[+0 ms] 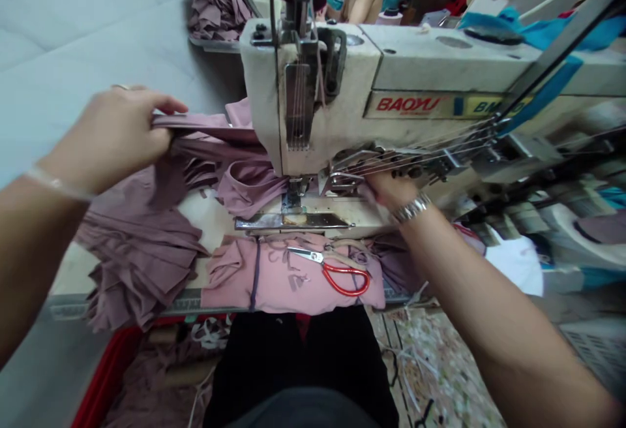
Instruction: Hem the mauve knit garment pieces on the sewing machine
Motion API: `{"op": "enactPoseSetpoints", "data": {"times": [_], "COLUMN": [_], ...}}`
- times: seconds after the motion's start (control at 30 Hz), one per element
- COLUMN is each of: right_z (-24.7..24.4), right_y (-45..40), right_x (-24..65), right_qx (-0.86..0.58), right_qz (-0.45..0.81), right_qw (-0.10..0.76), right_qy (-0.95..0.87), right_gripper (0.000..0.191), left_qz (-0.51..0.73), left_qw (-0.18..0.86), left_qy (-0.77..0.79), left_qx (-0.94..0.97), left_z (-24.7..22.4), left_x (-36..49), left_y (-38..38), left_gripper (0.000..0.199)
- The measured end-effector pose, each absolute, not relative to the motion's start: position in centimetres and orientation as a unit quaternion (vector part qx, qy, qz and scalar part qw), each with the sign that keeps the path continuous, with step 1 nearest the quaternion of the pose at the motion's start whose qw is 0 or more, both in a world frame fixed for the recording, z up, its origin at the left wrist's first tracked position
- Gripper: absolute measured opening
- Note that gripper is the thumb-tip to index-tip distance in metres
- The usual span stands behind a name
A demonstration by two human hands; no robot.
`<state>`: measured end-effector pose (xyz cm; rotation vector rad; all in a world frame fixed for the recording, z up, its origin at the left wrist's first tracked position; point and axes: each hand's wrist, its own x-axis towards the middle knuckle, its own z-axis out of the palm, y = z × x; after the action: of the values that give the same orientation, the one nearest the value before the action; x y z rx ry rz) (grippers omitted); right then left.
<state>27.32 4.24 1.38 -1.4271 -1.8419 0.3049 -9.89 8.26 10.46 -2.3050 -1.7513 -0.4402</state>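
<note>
Mauve fabric strip lying crosswise, long axis running from left hand, fingers closed on it, toward presser foot. Right hand nearer foot, fingers hidden behind metal guide, grip unclear. Red-handled scissors on pink cloth.

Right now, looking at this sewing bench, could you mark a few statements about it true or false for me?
The red-handled scissors lie on folded pink fabric. True.

The left hand holds those scissors. False: it grips a strip of mauve fabric.

The right hand wears a metal wristwatch. True.

The sewing machine is black. False: it is cream-coloured.
</note>
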Motion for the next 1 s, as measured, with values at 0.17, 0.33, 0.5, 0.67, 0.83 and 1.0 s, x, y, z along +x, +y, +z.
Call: {"op": "enactPoseSetpoints", "data": {"times": [0.17,0.33,0.5,0.67,0.83,1.0], "right_z": [2.2,0.4,-1.6,-1.8,0.5,0.8], "right_y": [-1.5,-5.1,-5.3,-4.0,-3.8,-3.1], "right_x": [28.2,30.1,30.8,31.0,27.6,21.6], "right_qx": [-0.569,-0.616,-0.583,-0.414,-0.429,-0.4], "right_qz": [0.22,0.062,0.225,0.471,0.409,0.119], "right_qw": [0.354,0.348,0.644,0.728,0.722,0.402], "right_qy": [-0.709,-0.704,-0.441,-0.277,-0.357,-0.815], "right_gripper": [0.035,0.019,0.015,0.016,0.032,0.025], "left_qz": [-0.104,-0.1,-0.21,-0.224,-0.377,-0.401], "left_qw": [0.01,0.007,0.033,-0.084,-0.255,-0.269], "left_qy": [-0.466,-0.417,-0.5,-0.59,-0.666,-0.479], "left_qx": [-0.878,-0.903,-0.84,-0.771,-0.59,-0.733], "left_z": [6.5,2.4,3.5,3.9,5.1,4.5], "left_x": [-6.5,-6.9,-12.3,-15.8,-16.5,-9.5], "left_y": [3.1,8.4,9.8,4.1,1.6,0.7], "left_gripper": [0.032,0.045,0.038,0.035,0.036,0.043]}}
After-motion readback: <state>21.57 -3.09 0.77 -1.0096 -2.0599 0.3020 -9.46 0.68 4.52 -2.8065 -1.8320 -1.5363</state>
